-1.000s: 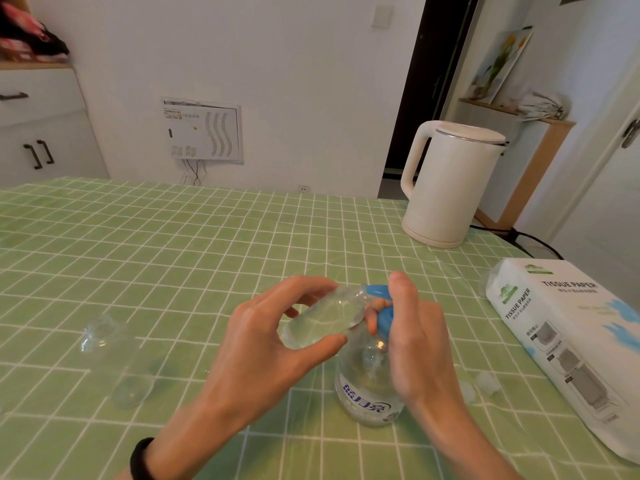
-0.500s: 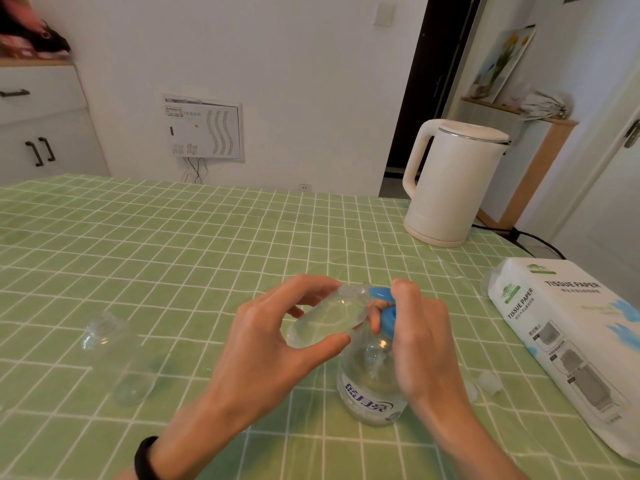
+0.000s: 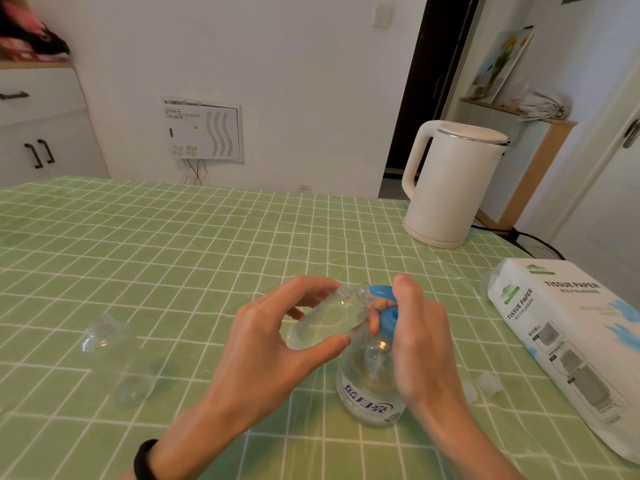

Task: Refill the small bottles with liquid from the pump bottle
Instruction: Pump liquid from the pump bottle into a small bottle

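A clear pump bottle (image 3: pixel 369 393) with a blue pump head (image 3: pixel 386 308) stands on the green checked table (image 3: pixel 207 244). My left hand (image 3: pixel 273 344) grips a small clear bottle (image 3: pixel 329 318), tilted with its open neck at the blue spout. My right hand (image 3: pixel 419 337) wraps round the pump head, thumb raised on top. A second small clear bottle (image 3: pixel 114 362) lies on its side at the left, apart from both hands.
A white electric kettle (image 3: pixel 450 181) stands at the back right, its cable running off the table. A tissue paper pack (image 3: pixel 575 344) lies along the right edge. Two small clear caps (image 3: pixel 485 384) sit between the pump bottle and the pack.
The blue pump head has risen a little under my right hand. Both hands and the small bottle stay where they were.
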The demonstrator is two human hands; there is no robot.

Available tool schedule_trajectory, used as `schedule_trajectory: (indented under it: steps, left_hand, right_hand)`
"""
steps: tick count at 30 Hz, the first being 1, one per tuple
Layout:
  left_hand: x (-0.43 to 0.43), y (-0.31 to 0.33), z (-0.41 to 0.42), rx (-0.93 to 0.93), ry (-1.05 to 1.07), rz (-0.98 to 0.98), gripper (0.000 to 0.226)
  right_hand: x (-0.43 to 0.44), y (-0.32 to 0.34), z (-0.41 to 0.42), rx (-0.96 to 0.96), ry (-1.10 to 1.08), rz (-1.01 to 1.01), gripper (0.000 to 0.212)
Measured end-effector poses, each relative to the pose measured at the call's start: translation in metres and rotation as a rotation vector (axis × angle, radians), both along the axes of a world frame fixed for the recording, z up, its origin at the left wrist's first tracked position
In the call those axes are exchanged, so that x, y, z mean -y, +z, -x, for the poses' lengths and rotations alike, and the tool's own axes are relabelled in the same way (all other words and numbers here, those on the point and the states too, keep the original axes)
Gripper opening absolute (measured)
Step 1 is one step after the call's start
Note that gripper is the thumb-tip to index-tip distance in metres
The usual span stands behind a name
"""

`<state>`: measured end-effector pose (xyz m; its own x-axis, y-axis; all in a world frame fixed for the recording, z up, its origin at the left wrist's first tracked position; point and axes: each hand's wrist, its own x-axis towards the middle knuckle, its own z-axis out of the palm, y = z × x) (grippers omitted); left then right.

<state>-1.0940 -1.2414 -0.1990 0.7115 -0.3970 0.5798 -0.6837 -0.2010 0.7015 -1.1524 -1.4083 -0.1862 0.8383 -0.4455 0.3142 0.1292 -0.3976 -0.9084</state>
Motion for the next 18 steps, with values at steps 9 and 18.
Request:
schedule_trajectory:
  steps: [9,18]
  left_hand:
    - [0.002,-0.004,-0.001,-0.103,-0.036,0.075,0.047]
    - [-0.018,-0.019,-0.033,-0.326,0.084,0.223,0.044]
  right_hand:
    - [0.0,-0.004,-0.001,0.005,-0.004,-0.023,0.072]
    - [0.0,-0.006,-0.004,-0.003,-0.047,-0.067,0.072]
